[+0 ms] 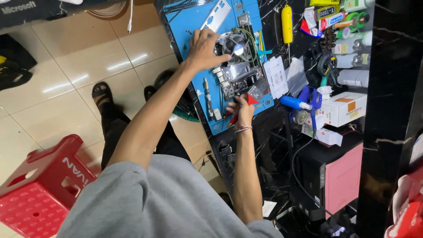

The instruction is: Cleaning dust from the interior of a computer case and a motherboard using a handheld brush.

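Note:
A computer mainboard (240, 72) with a round cooler fan (237, 46) lies on a blue work mat (198, 22) on a black marble-look counter. My left hand (203, 47) rests on the board's edge, its fingertips touching the fan. My right hand (241, 111) is at the near edge of the board and grips a red-handled tool (251, 99); the tool's tip is hidden. A silver port shield (216, 16) lies on the mat beyond my left hand. A dark screwdriver (208, 100) lies on the mat between my hands.
To the right of the mat are a yellow-handled screwdriver (287, 23), a white plastic plate (277, 77), a blue tool (304, 102), a white box (344, 108) and several tubes and bottles (352, 26). A black computer case (324, 176) stands below. A red stool (39, 180) is on the tiled floor.

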